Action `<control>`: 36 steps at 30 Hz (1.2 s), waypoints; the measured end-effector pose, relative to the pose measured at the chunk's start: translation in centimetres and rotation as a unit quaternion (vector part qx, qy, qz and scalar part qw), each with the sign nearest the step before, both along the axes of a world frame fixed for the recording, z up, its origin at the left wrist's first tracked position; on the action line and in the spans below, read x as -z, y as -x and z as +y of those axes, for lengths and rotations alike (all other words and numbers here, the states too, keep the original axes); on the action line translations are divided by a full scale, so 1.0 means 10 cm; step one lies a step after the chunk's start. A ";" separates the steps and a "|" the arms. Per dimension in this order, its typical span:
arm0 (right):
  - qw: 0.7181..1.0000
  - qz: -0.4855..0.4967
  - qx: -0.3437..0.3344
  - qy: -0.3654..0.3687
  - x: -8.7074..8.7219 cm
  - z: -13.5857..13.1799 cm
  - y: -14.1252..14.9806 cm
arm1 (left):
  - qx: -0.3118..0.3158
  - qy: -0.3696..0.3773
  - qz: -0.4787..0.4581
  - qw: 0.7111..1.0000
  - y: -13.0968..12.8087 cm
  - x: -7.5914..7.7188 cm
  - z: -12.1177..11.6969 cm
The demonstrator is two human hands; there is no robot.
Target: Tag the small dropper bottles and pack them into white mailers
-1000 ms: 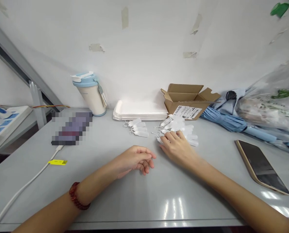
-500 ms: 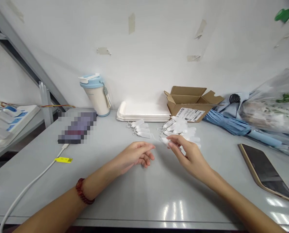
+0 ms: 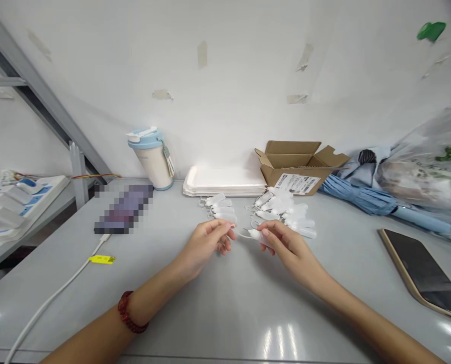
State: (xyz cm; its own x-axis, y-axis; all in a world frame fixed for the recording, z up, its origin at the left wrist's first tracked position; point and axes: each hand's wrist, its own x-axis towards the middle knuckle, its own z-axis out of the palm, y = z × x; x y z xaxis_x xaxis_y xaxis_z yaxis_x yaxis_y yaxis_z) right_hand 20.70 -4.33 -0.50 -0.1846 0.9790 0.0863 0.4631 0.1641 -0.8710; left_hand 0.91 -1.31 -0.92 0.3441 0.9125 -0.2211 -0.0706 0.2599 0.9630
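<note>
A small translucent dropper bottle (image 3: 255,234) with a thin needle tip lies between the fingers of my right hand (image 3: 291,245), its tip pointing left. From its neck a pale cap strap (image 3: 242,235) runs to my left hand (image 3: 204,247), whose thumb and forefinger are pinched at the strap's far end. Those fingers mostly cover that end. Behind my right hand is a heap of similar bottles (image 3: 280,202). Just beyond my left fingertips, several more bottles (image 3: 220,203) lie in a short row.
A stack of white padded envelopes (image 3: 225,182) and an open cardboard box (image 3: 299,174) stand against the wall. A tumbler (image 3: 153,162) and a blurred-out phone-like item (image 3: 124,210) with a white cable (image 3: 62,290) are left. On the right are a blue umbrella (image 3: 361,197) and a phone (image 3: 424,270).
My right hand has picked a dropper bottle out of the heap and drawn it toward me. My left thumb and forefinger have closed on the strap's end. The view has shifted slightly.
</note>
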 end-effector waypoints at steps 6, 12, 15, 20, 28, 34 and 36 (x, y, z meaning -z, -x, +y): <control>1.000 -0.016 -0.011 -0.014 0.02 0.01 0.02 | 0.026 -0.020 0.030 0.999 -0.02 -0.02 -0.02; 0.999 -0.026 -0.014 -0.022 0.04 0.00 0.03 | 0.032 -0.029 0.060 0.997 -0.02 0.00 -0.03; 0.999 -0.026 -0.023 -0.019 0.06 -0.01 0.04 | 0.035 -0.029 0.070 0.996 -0.03 0.01 -0.03; 0.999 -0.025 -0.024 -0.013 0.07 -0.02 0.04 | 0.036 -0.036 0.081 0.995 -0.04 0.03 -0.03; 0.999 -0.032 -0.021 -0.023 0.05 -0.03 0.06 | 0.044 -0.055 0.090 0.993 -0.04 0.07 -0.04; 0.999 -0.030 -0.016 -0.014 0.04 -0.04 0.06 | 0.038 -0.051 0.099 0.993 -0.05 0.06 -0.05; 0.999 -0.029 -0.015 -0.012 0.03 -0.03 0.06 | 0.037 -0.048 0.101 0.993 -0.05 0.06 -0.05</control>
State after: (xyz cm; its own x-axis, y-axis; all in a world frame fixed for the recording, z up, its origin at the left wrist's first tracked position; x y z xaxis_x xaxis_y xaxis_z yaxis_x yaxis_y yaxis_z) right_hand 20.11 -4.68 -0.82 -0.2195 0.9707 0.0978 0.5070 0.1992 -0.8386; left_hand 1.37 -1.78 -1.54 0.3679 0.9070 -0.2049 0.1414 0.1632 0.9764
